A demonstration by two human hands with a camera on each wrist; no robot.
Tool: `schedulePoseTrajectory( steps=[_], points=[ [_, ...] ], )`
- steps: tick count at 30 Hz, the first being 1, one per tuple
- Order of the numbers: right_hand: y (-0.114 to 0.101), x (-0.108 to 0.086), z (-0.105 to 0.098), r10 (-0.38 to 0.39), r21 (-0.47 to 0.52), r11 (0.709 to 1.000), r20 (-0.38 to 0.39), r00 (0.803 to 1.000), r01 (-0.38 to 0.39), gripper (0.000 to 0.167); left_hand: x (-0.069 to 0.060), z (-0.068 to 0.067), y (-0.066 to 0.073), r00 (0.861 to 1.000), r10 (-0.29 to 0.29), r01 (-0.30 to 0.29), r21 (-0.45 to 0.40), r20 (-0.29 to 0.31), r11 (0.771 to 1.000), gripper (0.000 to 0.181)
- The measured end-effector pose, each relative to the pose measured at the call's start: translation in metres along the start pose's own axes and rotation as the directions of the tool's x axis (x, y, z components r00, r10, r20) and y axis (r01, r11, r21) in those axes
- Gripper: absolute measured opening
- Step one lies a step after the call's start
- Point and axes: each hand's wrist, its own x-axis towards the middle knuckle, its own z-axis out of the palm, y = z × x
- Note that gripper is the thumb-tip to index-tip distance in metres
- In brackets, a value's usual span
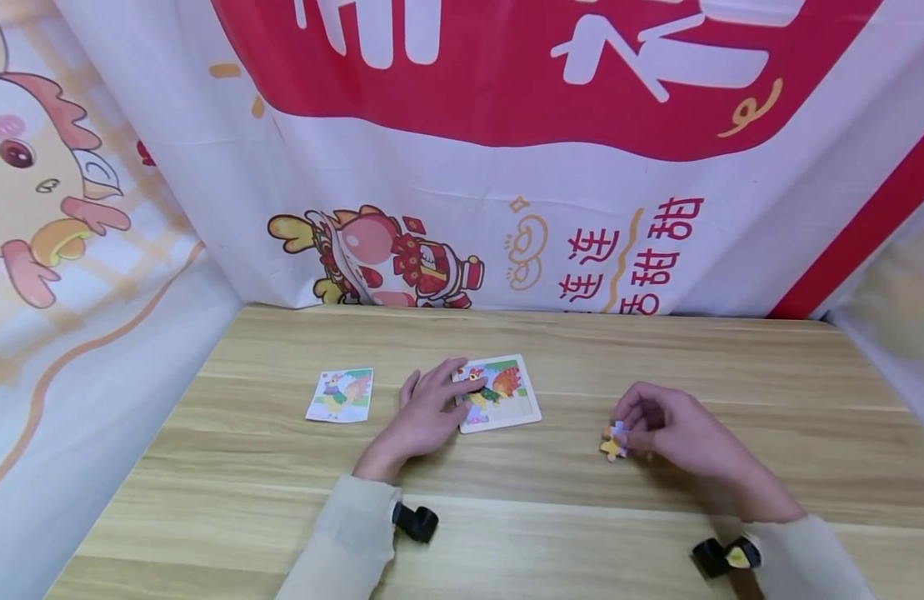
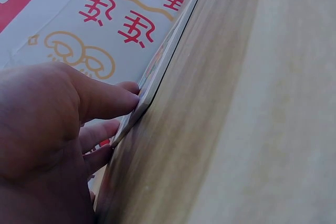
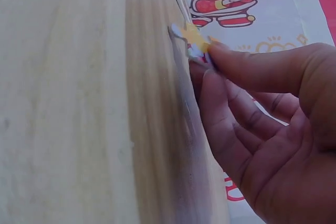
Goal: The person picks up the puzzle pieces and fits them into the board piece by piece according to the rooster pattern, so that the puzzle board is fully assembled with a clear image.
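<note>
A framed jigsaw puzzle (image 1: 517, 408), partly filled with a colourful bird picture, lies on the table. My left hand (image 1: 430, 411) rests on its left side, with fingers over the picture; in the left wrist view the thumb (image 2: 113, 100) touches the edge of the puzzle's frame (image 2: 167, 61). Off to the right, my right hand (image 1: 675, 429) pinches a yellow, orange and pale jigsaw piece (image 1: 610, 450) between thumb and fingers. The right wrist view shows this piece (image 3: 194, 38) at the fingertips, just above the tabletop; its far side is hidden.
Left of the puzzle, a small square picture card (image 1: 342, 395) with a similar bird lies flat on the wooden table (image 1: 506, 542). A printed cloth (image 1: 447, 183) hangs along the table's back edge, and another cloth (image 1: 132, 250) stands at the left.
</note>
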Motion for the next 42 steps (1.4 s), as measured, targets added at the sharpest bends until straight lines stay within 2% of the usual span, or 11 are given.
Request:
schedulePoseTrajectory(
  steps=[4,10,17,23,27,34,42],
  points=[
    [-0.002,0.003,0.001,0.026,0.079,0.997,-0.005,1.0,-0.025,0.019,0.003,0.004,-0.008,1.0,0.012,-0.012,0.005,-0.012,1.0,0.043],
    [-0.012,0.012,0.01,0.059,0.167,0.985,-0.032,0.998,-0.052,0.023,0.007,0.004,-0.009,0.999,-0.049,0.049,0.022,0.02,0.999,0.043],
    [-0.025,0.025,0.025,0.03,0.211,0.977,-0.068,0.997,-0.016,0.028,0.008,0.0,-0.003,0.998,-0.059,0.058,0.028,0.032,0.998,0.043],
    [-0.036,0.037,0.04,-0.021,0.251,0.967,-0.092,0.996,0.043,0.029,0.011,0.0,-0.004,0.998,-0.06,0.059,0.013,0.029,0.998,0.041],
    [-0.046,0.046,0.052,0.021,0.238,0.971,-0.102,0.995,0.004,0.021,0.011,0.001,-0.005,0.997,-0.074,0.074,0.008,0.031,0.997,0.041],
    [-0.062,0.062,0.072,0.06,0.199,0.979,-0.122,0.991,-0.035,0.018,0.013,0.002,-0.006,0.995,-0.099,0.098,0.006,0.033,0.995,0.041],
    [-0.071,0.072,0.091,0.113,0.295,0.952,-0.109,0.988,-0.077,0.017,0.013,0.002,-0.007,0.993,-0.111,0.11,0.008,0.045,0.994,0.042]
  ],
)
